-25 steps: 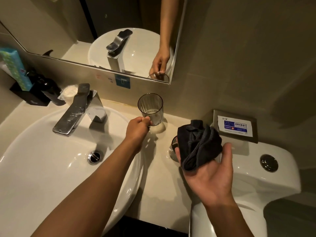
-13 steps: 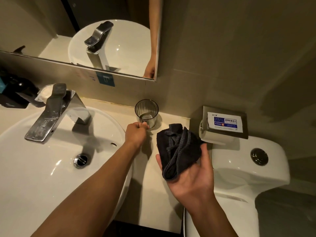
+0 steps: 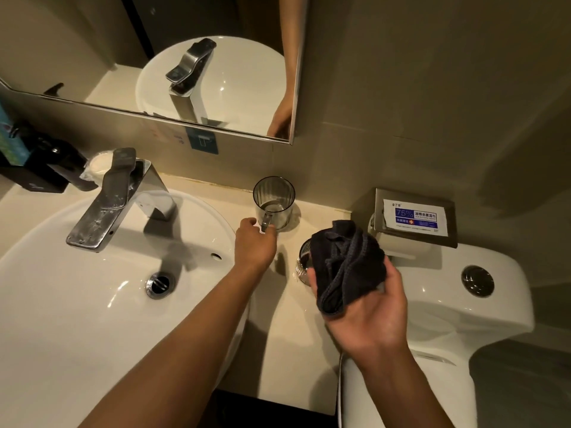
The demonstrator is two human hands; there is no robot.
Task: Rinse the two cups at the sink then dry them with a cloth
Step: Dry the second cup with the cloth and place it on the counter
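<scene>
A: Head view, go. Left hand?

B: At the handle of the upright clear cup, fingers curled round or pinching it. The cup stands on the counter between the sink and the wall, near the mirror edge.

A: Lifted or standing?

B: Looks set down, base on the counter. Can't swear to it.

A: Right hand?

B: Palm up, fingers loosely cupped under a bunched dark cloth, thumb out to the side. It holds the cloth.

A: Second cup?

B: Just a ribbed shiny rim of a second cup shows behind the cloth, on the counter by the toilet tank. Mostly hidden, so I can't tell whether it stands or lies over.

A: Handling notes?

B: My guess: the clear cup is rigid, light, thin-walled, and slick if wet, with a bit of water maybe in the bottom. The handle is the safe hold; for drying, grip the wall through the cloth. It would crack if knocked on the basin. The cloth is soft and limp, so bunch it and push it inside the cup.

A: Anything else?

B: Tap off, no stream seen. Wet-wipe pack on the paper holder, dark bottles far left. That's the only view.
</scene>
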